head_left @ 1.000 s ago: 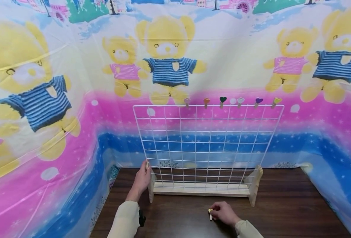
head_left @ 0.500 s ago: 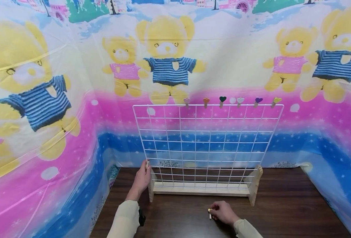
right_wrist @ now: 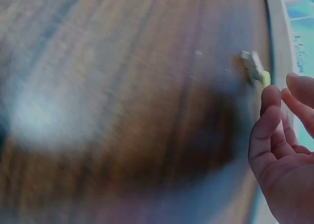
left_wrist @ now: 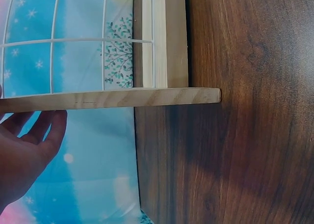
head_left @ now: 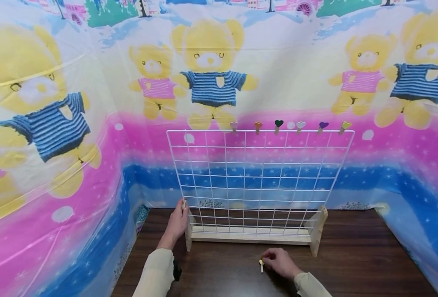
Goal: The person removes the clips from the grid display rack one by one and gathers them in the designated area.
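Observation:
At the left side of a white wire grid [head_left: 254, 177] on a wooden stand, my left hand [head_left: 176, 222] grips the upright wooden side piece [left_wrist: 98, 100]. In the left wrist view its fingers [left_wrist: 51, 133] show behind that piece. Low in the head view, my right hand [head_left: 282, 263] is at a small clothespin [head_left: 261, 266] with a yellow end on the dark table. In the right wrist view one fingertip [right_wrist: 271, 95] meets the clothespin's yellow end, and the other fingers stand apart from it. Blur there hides details of the clothespin.
Several heart-topped clothespins, among them a dark green one [head_left: 279, 124] and a yellow one [head_left: 346, 126], line the grid's top wire. The stand's wooden base [head_left: 250, 236] crosses the brown table [head_left: 367, 255]. Behind hangs a bear-printed cloth [head_left: 296, 70].
The right hand has lifted slightly at its fingers, which have spread so that more of the clothespin shows. The clothespin has hardly moved. My left hand keeps its grip on the stand.

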`<state>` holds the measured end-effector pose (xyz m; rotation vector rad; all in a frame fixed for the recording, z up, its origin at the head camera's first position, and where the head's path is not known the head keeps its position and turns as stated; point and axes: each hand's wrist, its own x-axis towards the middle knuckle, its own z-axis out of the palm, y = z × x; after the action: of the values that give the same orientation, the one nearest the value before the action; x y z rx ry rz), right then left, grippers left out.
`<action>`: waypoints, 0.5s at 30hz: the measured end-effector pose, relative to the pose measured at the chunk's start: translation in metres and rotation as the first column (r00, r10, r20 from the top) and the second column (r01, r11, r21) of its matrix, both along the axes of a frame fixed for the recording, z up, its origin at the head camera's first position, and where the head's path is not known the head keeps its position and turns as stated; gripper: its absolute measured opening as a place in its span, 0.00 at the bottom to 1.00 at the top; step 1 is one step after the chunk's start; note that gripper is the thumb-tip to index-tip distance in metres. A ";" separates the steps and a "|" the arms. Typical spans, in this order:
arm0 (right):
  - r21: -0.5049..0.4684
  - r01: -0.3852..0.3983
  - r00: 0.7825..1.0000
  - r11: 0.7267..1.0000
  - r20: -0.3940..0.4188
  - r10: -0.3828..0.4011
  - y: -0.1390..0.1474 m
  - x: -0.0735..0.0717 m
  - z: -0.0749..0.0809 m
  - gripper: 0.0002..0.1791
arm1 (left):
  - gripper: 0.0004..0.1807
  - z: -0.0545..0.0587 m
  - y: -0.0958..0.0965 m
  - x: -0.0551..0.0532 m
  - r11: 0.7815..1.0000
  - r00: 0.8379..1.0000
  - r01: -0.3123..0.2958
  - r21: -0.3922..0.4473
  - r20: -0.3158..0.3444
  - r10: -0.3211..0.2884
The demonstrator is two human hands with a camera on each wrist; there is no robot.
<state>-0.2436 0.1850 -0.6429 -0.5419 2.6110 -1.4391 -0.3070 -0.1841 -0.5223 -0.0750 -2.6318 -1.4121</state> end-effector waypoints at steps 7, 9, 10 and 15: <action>0.081 0.001 0.999 0.997 -0.038 0.002 0.009 -0.007 0.032 0.11 | 0.23 0.000 0.000 0.000 1.000 1.000 0.010 0.002 -0.020 -0.010; 0.098 0.001 0.998 0.995 -0.060 0.005 0.010 -0.008 0.042 0.11 | 0.23 0.000 0.000 0.000 1.000 1.000 0.010 -0.001 -0.020 -0.010; 0.104 0.001 0.998 0.995 -0.068 0.006 0.010 -0.008 0.048 0.10 | 0.24 0.000 0.000 0.000 1.000 1.000 0.012 -0.002 -0.019 -0.012; 0.116 -0.009 0.992 0.993 -0.127 0.024 0.009 -0.009 0.078 0.08 | 0.24 0.000 -0.001 0.001 1.000 1.000 0.008 0.000 -0.001 -0.008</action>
<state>-0.2526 0.1944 -0.5652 -0.6608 2.7602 -1.2786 -0.3061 -0.1848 -0.5218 -0.0854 -2.6341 -1.4137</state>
